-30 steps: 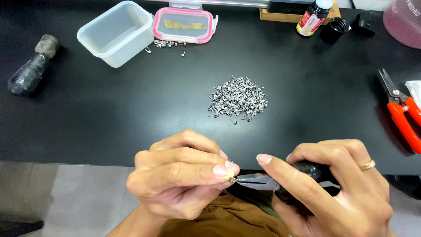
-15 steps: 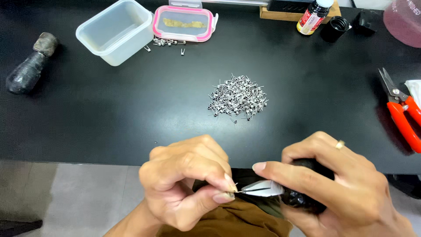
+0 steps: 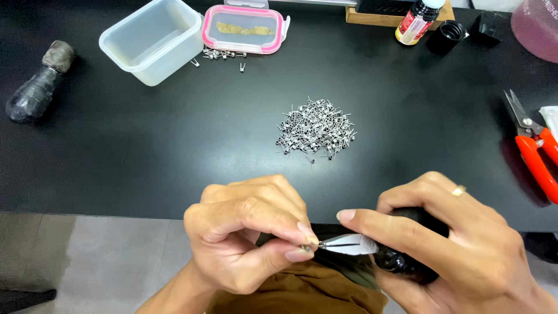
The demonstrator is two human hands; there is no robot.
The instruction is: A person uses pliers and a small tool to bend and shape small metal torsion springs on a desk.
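**Coil pinched at the tool's tip, just off the surface's near edge**

The left hand (image 3: 250, 238) has thumb and forefinger closed on a tiny wire coil (image 3: 306, 249). Directly to its right, touching it, a white-tipped tool (image 3: 349, 244) lies nearly level, long axis running left to right, in the closed grip of the right hand (image 3: 459, 244). Well beyond, mid-surface (image 3: 145, 151), lies the pile of wire coils (image 3: 315, 129).

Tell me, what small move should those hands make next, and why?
Probably a gentle squeeze and twist of the pliers: their silver tips already meet the tiny metal piece pinched by the left hand, while the right hand grips the black handle.
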